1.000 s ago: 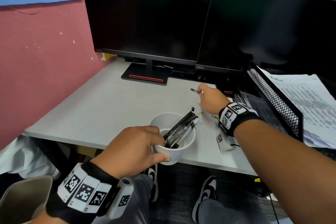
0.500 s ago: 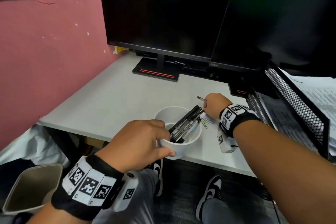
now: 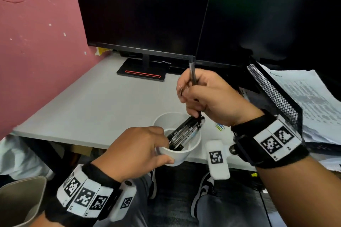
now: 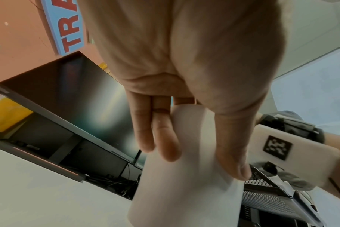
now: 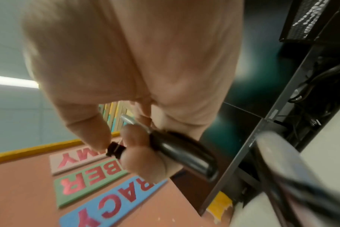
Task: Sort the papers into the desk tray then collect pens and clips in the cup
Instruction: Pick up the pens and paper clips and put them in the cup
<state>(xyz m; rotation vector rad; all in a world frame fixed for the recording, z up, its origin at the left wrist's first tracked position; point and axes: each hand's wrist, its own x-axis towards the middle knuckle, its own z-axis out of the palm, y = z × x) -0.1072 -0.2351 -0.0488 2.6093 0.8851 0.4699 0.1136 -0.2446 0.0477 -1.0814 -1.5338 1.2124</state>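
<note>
A white cup (image 3: pixel 180 155) holding several black pens (image 3: pixel 184 133) stands near the desk's front edge. My left hand (image 3: pixel 136 150) grips its near side; in the left wrist view the fingers (image 4: pixel 165 138) and thumb wrap the cup (image 4: pixel 184 192). Just above the cup, my right hand (image 3: pixel 201 96) holds a dark pen (image 3: pixel 193 73) almost upright, its lower end at the pens in the cup. In the right wrist view the same hand (image 5: pixel 138 147) grips the pen (image 5: pixel 182 155) and pinches a small black binder clip (image 5: pixel 115 149). Coloured paper clips (image 3: pixel 219 126) lie right of the cup.
Two dark monitors (image 3: pixel 147 11) stand at the back of the grey desk (image 3: pixel 96 108). A black mesh desk tray (image 3: pixel 273 94) with printed papers (image 3: pixel 310 101) sits at the right. A pink wall (image 3: pixel 36 57) bounds the left. A beige bin (image 3: pixel 20 201) stands below left.
My right hand rose from the desk beside the cup to just above it, bringing the pen upright over the cup. The left hand kept its grip on the cup.
</note>
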